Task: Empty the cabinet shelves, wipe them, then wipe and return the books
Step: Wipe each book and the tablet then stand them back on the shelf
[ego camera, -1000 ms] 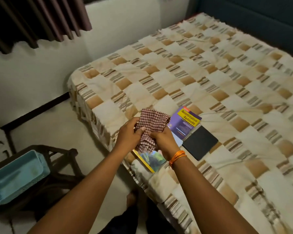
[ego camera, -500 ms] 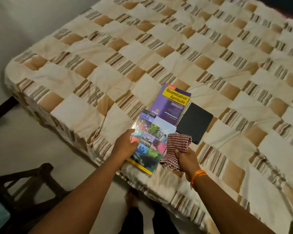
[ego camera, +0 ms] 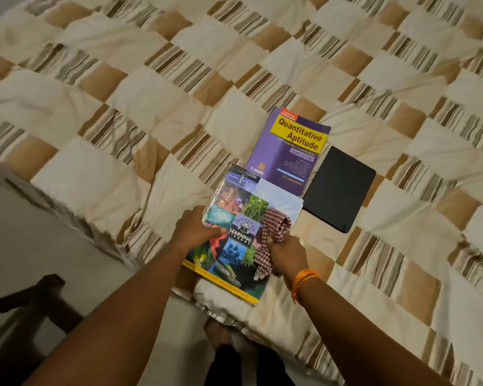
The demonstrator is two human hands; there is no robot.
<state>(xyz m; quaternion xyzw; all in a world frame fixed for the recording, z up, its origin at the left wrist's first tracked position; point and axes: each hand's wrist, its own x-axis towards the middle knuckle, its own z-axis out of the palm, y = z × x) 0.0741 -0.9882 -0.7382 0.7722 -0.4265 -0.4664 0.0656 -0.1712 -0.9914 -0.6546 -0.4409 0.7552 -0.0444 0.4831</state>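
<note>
- Britannica book (ego camera: 236, 235) lies flat at the bed's (ego camera: 101, 174) near edge, its near corner at the brink; left hand (ego camera: 194, 231) grips its left side, fingers curled over the cover
- right hand (ego camera: 286, 249), fingers clamped on a checked cloth (ego camera: 273, 232), presses it on the book's right side
- purple book (ego camera: 289, 149) touches its far end, black notebook (ego camera: 339, 188) just beside; open bedspread beyond and to the left
- dark chair (ego camera: 31, 305) on the floor, lower left

Bedspread (ego camera: 140, 87): cream, tan and brown-striped checks. Far book (ego camera: 287, 151): purple cover, yellow title panel, red lettering. Near book (ego camera: 234, 232): multicoloured picture tiles, yellow edge. Cloth (ego camera: 273, 232): red-and-white check. Flat case (ego camera: 338, 188), right: black. Wristband (ego camera: 303, 277): orange.
</note>
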